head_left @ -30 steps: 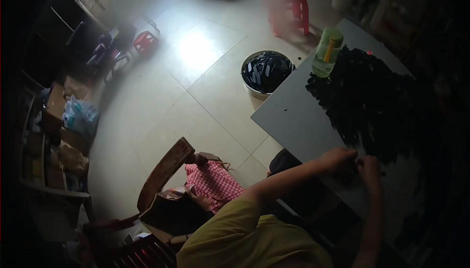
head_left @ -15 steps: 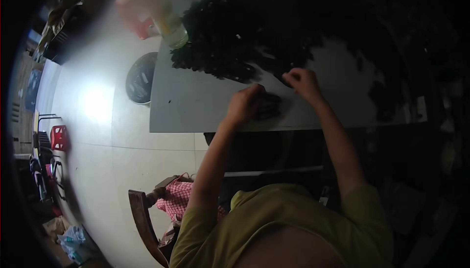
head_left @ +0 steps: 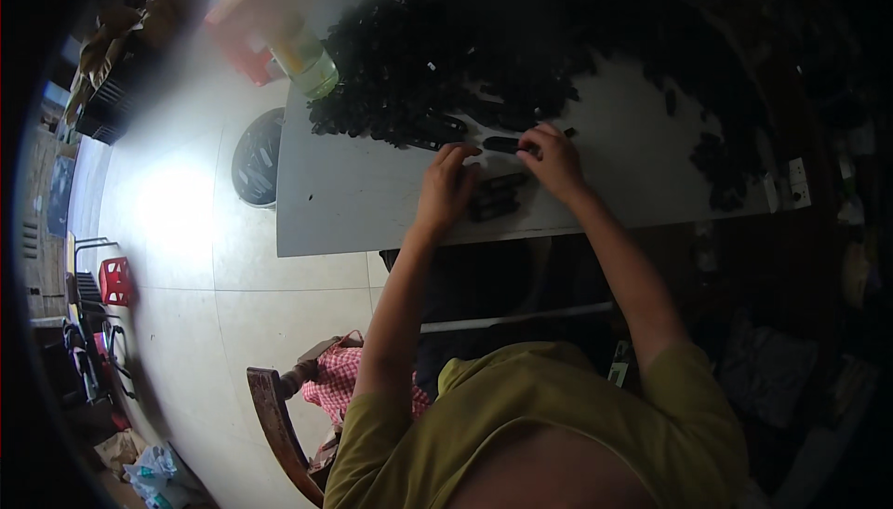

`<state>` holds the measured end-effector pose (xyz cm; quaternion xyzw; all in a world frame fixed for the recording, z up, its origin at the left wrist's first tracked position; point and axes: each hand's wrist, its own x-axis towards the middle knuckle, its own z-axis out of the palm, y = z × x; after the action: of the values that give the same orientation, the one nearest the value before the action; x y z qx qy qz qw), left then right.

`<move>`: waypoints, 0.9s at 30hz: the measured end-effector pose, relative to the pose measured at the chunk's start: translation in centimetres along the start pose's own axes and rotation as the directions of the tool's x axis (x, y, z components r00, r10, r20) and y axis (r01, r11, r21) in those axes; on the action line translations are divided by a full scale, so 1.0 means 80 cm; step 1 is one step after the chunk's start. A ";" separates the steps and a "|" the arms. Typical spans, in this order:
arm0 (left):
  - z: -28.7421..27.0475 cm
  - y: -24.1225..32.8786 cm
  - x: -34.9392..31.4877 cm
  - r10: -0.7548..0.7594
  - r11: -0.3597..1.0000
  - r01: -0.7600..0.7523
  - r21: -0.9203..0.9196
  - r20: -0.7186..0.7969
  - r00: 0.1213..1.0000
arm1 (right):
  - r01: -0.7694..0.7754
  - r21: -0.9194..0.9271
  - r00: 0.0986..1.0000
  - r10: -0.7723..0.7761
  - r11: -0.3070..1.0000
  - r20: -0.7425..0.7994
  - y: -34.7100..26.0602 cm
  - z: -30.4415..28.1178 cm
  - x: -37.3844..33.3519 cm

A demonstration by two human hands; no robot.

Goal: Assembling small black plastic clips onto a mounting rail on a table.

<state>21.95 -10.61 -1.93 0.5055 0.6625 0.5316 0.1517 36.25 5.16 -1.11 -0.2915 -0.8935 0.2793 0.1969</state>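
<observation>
In the head view, I have the black piece point(head_left: 500, 144) just above or on the pale table point(head_left: 349, 197), between both hands and in front of the main heap point(head_left: 395, 53). My right hand point(head_left: 551, 157) pinches it at its right end, thumb against fingers. My left hand point(head_left: 450, 183) has its fingers bent near the other end; I cannot tell whether they touch it or close on anything.

I judge the piece light and stiff, perhaps smooth enough to slip, and not very fragile. I'd take it by its ends, with fingertips, without squeezing hard.

Counting: one piece in the right-hand pinch; a small group point(head_left: 496, 197) of perhaps three near the table edge, too dark to be sure; too many to count in the heap. I also count one bottle point(head_left: 312, 67) and one bucket point(head_left: 258, 160).
</observation>
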 end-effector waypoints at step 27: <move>0.007 0.003 0.011 -0.087 0.988 0.084 0.126 0.015 0.996 | -0.021 -0.274 0.992 -0.013 0.962 -0.122 0.060 -0.045 0.077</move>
<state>22.08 -9.62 -1.64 0.4905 0.7141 0.4769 0.1489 35.46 13.69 -0.11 -0.3342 -0.9092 0.1347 0.2087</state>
